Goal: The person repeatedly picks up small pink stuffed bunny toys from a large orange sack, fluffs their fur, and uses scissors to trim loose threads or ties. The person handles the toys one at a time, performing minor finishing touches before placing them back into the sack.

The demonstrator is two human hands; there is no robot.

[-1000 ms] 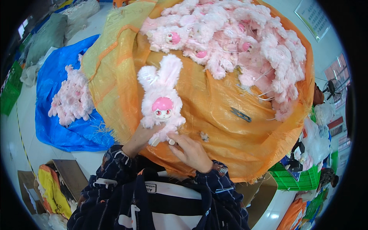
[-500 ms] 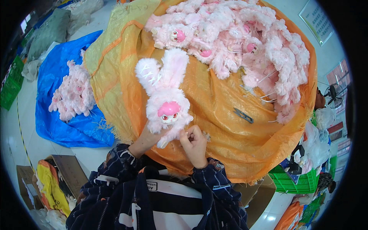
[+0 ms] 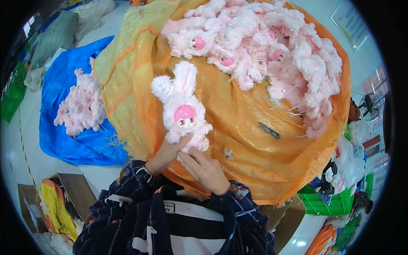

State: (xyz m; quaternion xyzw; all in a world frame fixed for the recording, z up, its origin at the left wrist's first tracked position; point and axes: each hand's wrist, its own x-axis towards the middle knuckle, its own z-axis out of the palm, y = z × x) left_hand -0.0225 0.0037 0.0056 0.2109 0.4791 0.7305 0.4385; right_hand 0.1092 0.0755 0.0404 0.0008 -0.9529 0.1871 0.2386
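Right hand (image 3: 206,169) touches plush (image 3: 184,109); snips (image 3: 269,130), heap (image 3: 263,40) beyond.

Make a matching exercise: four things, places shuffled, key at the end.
Things:
1. Plush toy
2. Snips
3. Blue sheet
4. Yellow bag

Places:
A. Lower left, by cardboard
B. Lying on the orange sheet, apart from both hands
C. At left, under the smaller pink pile
D. Held by the left hand, with the right hand at its lower end

Pairs: 1-D, 2-B, 3-C, 4-A
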